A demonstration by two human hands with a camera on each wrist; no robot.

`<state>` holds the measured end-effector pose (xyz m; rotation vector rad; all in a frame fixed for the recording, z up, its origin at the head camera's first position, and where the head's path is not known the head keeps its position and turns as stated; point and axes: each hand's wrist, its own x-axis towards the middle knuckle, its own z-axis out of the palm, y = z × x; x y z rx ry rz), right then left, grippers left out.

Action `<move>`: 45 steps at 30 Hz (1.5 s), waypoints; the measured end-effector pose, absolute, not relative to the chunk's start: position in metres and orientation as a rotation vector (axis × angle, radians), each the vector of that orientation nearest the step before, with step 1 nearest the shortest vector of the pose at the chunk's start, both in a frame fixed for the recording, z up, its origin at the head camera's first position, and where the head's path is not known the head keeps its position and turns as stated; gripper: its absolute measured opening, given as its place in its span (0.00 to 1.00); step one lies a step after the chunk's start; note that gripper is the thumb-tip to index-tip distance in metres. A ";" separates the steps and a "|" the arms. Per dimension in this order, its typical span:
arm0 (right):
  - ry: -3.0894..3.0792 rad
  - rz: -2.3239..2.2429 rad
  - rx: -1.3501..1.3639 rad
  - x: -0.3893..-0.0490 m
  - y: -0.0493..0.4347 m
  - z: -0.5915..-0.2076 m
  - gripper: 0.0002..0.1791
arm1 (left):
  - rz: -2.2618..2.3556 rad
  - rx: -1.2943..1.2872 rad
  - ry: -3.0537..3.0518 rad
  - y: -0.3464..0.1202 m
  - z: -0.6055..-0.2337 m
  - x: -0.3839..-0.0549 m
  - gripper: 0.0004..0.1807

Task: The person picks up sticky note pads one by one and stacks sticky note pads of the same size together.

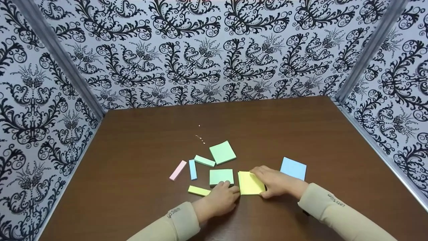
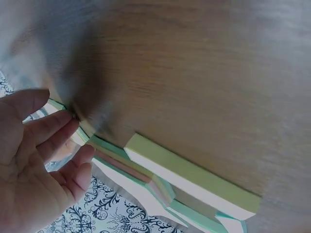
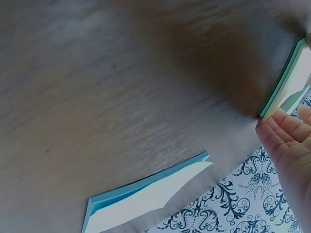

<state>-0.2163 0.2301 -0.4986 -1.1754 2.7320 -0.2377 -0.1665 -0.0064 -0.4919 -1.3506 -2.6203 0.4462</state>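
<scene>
My right hand (image 1: 276,182) holds a square yellow sticky note pad (image 1: 249,185) by its right side, thumb at the near corner and fingers at the far one. The right wrist view shows a green layer under the yellow sheets (image 3: 286,92). Just left of that pad, my left hand (image 1: 222,199) has its fingertips by the near edge of a green sticky note pad (image 1: 221,175). In the left wrist view that hand (image 2: 41,155) shows loosely bent fingers around nothing; whether they touch a pad is hard to tell.
Farther back lies another green pad (image 1: 223,152). Narrow note strips, green (image 1: 204,161), blue (image 1: 193,169), pink (image 1: 178,170) and yellow (image 1: 199,190), lie to the left. A blue pad (image 1: 293,168) sits behind my right wrist. Patterned walls (image 1: 214,50) border the brown table (image 1: 133,140).
</scene>
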 end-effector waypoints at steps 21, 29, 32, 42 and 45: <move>2.687 -0.312 -1.138 -0.217 0.228 -0.492 0.42 | 0.650 -1.275 -2.714 0.002 -0.487 -0.161 0.24; 2.642 -0.374 -1.055 -0.215 0.229 -0.489 0.45 | 0.806 -1.295 -2.674 0.003 -0.488 -0.160 0.28; 2.636 -0.382 -1.053 -0.215 0.229 -0.489 0.45 | 0.799 -1.288 -2.671 0.003 -0.488 -0.159 0.28; 2.623 -0.405 -1.047 -0.215 0.230 -0.489 0.46 | 0.791 -1.282 -2.716 0.004 -0.484 -0.158 0.28; 2.626 -0.397 -1.057 -0.215 0.229 -0.489 0.45 | 0.790 -1.278 -2.729 0.004 -0.484 -0.158 0.28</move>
